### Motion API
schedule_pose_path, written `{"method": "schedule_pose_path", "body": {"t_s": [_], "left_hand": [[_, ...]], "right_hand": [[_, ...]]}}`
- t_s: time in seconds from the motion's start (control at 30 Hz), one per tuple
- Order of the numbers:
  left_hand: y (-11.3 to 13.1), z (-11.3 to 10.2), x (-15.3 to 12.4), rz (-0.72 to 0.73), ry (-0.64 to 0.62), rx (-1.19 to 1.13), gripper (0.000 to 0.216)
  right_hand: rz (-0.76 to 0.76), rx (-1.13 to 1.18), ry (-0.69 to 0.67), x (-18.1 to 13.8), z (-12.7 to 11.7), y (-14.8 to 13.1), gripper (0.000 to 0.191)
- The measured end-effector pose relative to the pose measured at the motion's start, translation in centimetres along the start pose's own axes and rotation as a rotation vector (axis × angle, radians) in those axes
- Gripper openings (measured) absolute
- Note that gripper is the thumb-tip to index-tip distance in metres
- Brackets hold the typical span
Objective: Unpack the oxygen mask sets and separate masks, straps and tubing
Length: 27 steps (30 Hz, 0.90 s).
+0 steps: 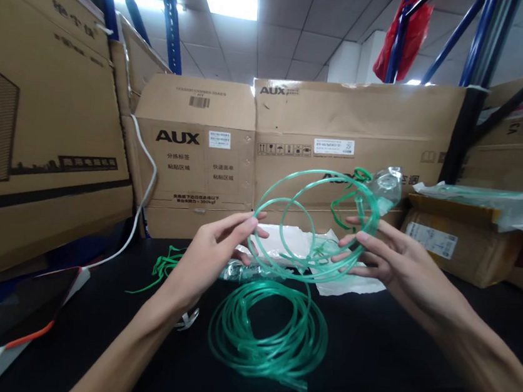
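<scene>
A loose coil of clear green plastic tubing (317,174) hangs above the black table between my two hands. My left hand (218,241) pinches its left side between thumb and fingers. On the right, my right hand (378,253) grips the bunched loops. Below lies a larger coil of green tubing (269,329), flat on the table, with a strand rising from it toward the held loops. Behind the held loops, white wrapping (350,286) and crinkled clear plastic (253,272) lie on the table, partly hidden. A clear plastic piece (386,186) with green strap shows beyond my right hand.
Large cardboard boxes (189,169) wall off the back and left. At right, a small carton (464,238) carries plastic packaging. Green straps (166,267) lie beyond my left forearm. A dark flat device (17,306) with a white cable (144,189) sits at the left edge.
</scene>
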<state>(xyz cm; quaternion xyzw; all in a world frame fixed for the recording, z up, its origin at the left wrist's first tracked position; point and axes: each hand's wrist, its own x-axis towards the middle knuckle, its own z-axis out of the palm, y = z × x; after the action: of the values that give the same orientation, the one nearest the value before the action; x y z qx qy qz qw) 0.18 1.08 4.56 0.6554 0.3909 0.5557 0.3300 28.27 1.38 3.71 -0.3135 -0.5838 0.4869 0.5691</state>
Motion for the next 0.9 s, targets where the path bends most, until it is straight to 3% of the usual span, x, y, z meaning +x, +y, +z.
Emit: {"method": "schedule_pose_path", "body": {"t_s": [0.17,0.37,0.5,0.73,0.9], "left_hand": [[-0.1,0.1,0.3,-0.017,-0.086,-0.119,0.035],[-0.8,1.6,-0.2,0.047,-0.275,0.335,0.031],[-1.3,2.3,0.0,0.114,-0.285,0.487,0.022],[-1.5,1.0,1.0,-0.019,-0.127,0.472,0.036],[-1.2,1.5,1.0,0.041,-0.184,0.429,0.026]], "right_hand": [[0.008,0.044,-0.040,1.3,-0.3,-1.4,0.029],[0.029,0.040,-0.044,2.2,0.2,-2.5,0.021],[0.043,0.017,-0.045,2.2,0.3,-2.7,0.023],[0.055,-0.015,-0.072,2.3,-0.6,-2.8,0.029],[0.011,-0.048,-0.045,2.4,-0.7,-2.9,0.029]]}}
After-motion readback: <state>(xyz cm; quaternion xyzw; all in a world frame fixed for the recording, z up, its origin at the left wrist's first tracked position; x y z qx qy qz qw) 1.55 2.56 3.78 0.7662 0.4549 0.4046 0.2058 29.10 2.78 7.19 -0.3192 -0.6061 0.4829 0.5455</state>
